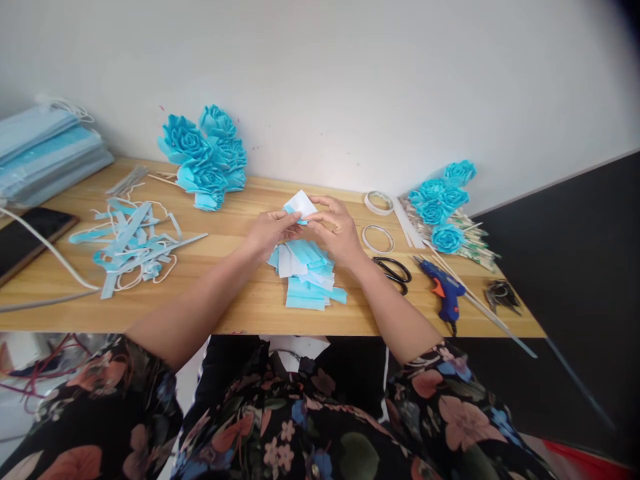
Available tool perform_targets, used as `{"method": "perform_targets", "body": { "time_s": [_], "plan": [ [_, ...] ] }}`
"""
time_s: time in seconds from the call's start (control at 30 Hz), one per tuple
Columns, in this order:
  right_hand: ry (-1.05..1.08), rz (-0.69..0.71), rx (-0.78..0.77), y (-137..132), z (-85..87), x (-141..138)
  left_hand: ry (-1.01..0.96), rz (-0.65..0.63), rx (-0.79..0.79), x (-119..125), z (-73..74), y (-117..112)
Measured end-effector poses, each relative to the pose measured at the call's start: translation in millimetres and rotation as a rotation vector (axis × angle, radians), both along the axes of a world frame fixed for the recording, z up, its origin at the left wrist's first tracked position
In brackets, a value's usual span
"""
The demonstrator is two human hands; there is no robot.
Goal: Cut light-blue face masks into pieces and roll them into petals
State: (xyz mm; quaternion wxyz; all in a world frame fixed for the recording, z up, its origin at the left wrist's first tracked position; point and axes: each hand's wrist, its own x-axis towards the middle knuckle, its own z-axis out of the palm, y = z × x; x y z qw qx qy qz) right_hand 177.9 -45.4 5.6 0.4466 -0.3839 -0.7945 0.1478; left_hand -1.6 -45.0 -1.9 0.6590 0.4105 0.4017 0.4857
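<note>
A small piece of face mask fabric, white on one face with blue at its lower edge, is held up over the middle of the table. My left hand pinches it from the left. On its right side, my right hand grips the edge between thumb and fingers. Just below both hands lies a loose pile of cut blue and white mask pieces. The hands partly cover the top of this pile.
Blue flowers stand back left, smaller ones right. Mask strips, stacked masks and a phone lie left. Right are tape rolls, black-handled scissors, a blue glue gun and sticks.
</note>
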Motion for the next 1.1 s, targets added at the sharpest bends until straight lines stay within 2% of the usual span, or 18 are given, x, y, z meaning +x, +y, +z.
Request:
{"method": "perform_targets", "body": {
  "time_s": [0.13, 0.43, 0.6, 0.83, 1.1],
  "plan": [
    [-0.002, 0.002, -0.022, -2.0, 1.3, -0.6, -0.028, -0.004, -0.025, -1.2, 1.6, -0.4],
    [-0.044, 0.038, 0.04, 2.7, -5.6, 0.3, -0.094, -0.062, -0.039, -1.1, -0.2, -0.6],
    [0.021, -0.008, -0.039, 0.0, -2.9, -1.3, -0.064, -0.073, -0.016, 1.0, -2.6, -0.7],
    [0.11, -0.017, -0.098, -1.7, -1.0, -2.1, -0.046, -0.042, -0.058, -0.5, 5.7, -3.3],
    [-0.108, 0.031, 0.016, -4.1, -0.4, -3.0, -0.152, -0.068, -0.114, -3.7, 6.8, -1.5]
  ]
}}
